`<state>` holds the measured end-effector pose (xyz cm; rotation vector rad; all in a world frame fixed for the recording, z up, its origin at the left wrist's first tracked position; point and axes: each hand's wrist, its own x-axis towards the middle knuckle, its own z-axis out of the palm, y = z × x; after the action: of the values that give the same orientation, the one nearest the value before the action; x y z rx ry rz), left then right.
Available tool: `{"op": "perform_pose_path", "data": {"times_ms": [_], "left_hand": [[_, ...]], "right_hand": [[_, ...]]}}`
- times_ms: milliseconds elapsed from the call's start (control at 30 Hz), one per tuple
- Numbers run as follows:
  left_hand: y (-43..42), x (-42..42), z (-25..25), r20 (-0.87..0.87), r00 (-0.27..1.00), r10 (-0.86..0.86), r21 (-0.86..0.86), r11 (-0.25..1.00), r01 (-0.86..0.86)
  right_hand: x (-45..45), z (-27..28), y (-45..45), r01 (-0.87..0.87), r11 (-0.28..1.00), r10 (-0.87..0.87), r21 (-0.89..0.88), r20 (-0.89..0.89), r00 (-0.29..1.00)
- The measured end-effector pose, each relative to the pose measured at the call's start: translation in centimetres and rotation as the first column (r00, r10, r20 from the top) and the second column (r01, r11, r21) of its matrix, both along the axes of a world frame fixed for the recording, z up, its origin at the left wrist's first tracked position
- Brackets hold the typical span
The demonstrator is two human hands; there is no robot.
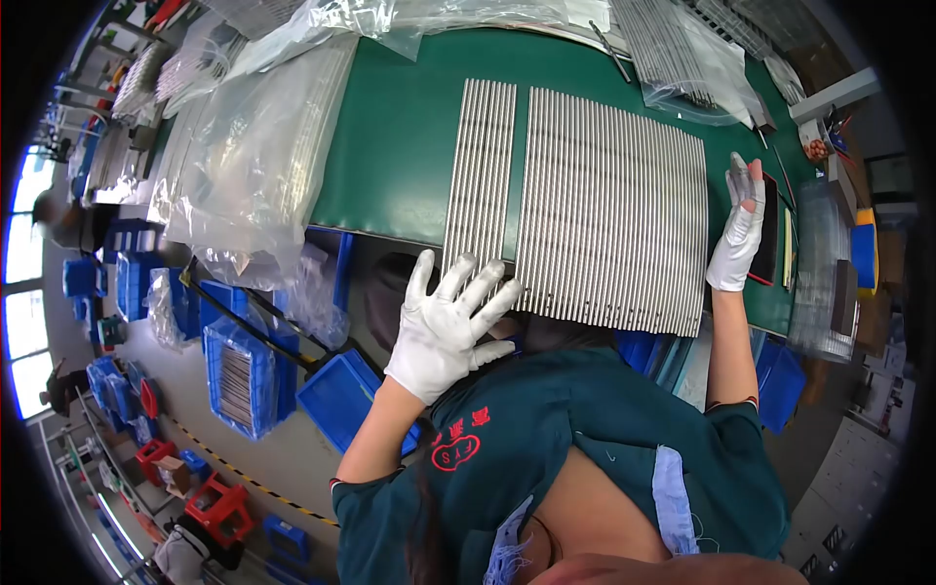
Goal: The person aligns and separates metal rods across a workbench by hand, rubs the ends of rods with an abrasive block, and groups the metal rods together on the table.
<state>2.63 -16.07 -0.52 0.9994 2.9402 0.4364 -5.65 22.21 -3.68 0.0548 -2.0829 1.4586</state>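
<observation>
Two groups of thin metal rods lie side by side on the green table: a narrow group [480, 166] and a wide group [614, 210], with a gap between. My left hand [453, 327], in a white glove, is spread at the near ends of the narrow group, its fingertips touching or just over them. My right hand [741, 229], in a white glove with worn fingertips, stands on edge just right of the wide group, fingers stretched out, holding nothing. Whether it touches the table is unclear.
Plastic-wrapped rods [253, 146] lie at the left, more bagged rods [682, 58] at the back right. A dark red-edged tray [767, 229] sits beyond my right hand. Blue crates [239, 375] stand on the floor at left. A person [185, 551] is at the lower left.
</observation>
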Motion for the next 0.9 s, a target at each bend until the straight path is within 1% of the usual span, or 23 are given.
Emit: {"op": "perform_pose_path", "data": {"times_ms": [67, 100, 167, 300, 400, 500, 533, 633, 667, 767, 833, 900], "left_hand": [[-0.9, 0.3, 0.1, 0.008, 0.999, 0.046, -0.009, 0.999, -0.046], [-1.3, 0.5, 0.1, -0.001, 0.998, 0.071, -0.047, 0.996, -0.071], [-2.5, 1.1, -0.7, -0.063, 0.989, 0.131, -0.046, 0.99, -0.134], [-3.1, 1.5, -0.4, -0.051, 0.976, 0.211, -0.05, 0.976, -0.214], [-2.4, 1.1, 0.3, -0.042, 0.978, 0.202, -0.053, 0.978, -0.204], [0.1, -0.1, 1.4, -0.04, 0.995, 0.087, -0.01, 0.996, -0.087], [1.3, -0.5, 1.6, -0.015, 1.0, 0.027, -0.014, 1.0, -0.028], [3.9, -0.7, 0.8, 0.018, 0.994, -0.109, 0.024, 0.994, 0.109], [4.2, -0.6, 0.6, 0.014, 0.992, -0.129, 0.032, 0.991, 0.129], [3.5, -0.4, 0.5, 0.007, 0.994, -0.108, -0.021, 0.994, 0.108], [2.6, -0.2, 1.3, 0.004, 0.998, -0.058, -0.082, 0.995, 0.058], [1.8, 0.2, 1.8, 0.007, 1.0, 0.016, -0.11, 0.994, -0.016]], "right_hand": [[0.0, 0.1, -0.1, -0.009, 1.0, 0.009, 0.01, -0.005, 1.0], [0.0, 0.1, 0.0, -0.009, 1.0, 0.009, 0.01, -0.009, 1.0], [0.0, 0.0, -0.1, -0.012, 1.0, 0.012, 0.009, -0.009, 1.0], [0.0, -0.1, -0.2, -0.01, 1.0, 0.01, 0.013, -0.013, 1.0], [0.1, -0.2, -0.2, -0.015, 1.0, 0.015, 0.018, -0.014, 1.0], [0.2, -0.2, -0.3, -0.012, 1.0, 0.012, 0.026, -0.014, 1.0], [0.2, -0.2, -0.3, -0.01, 0.999, 0.011, 0.031, -0.014, 1.0], [0.3, -0.4, -0.3, -0.004, 0.999, 0.004, 0.044, -0.015, 1.0], [0.3, -0.4, -0.2, -0.001, 0.999, 0.002, 0.044, -0.017, 1.0], [0.2, -0.5, -0.2, -0.015, 0.999, 0.016, 0.042, -0.041, 0.999], [0.5, 0.3, -0.4, -0.015, 0.995, 0.012, 0.1, 0.025, 1.0], [0.5, 0.2, -0.5, -0.019, 0.994, 0.018, 0.105, 0.01, 1.0]]}}
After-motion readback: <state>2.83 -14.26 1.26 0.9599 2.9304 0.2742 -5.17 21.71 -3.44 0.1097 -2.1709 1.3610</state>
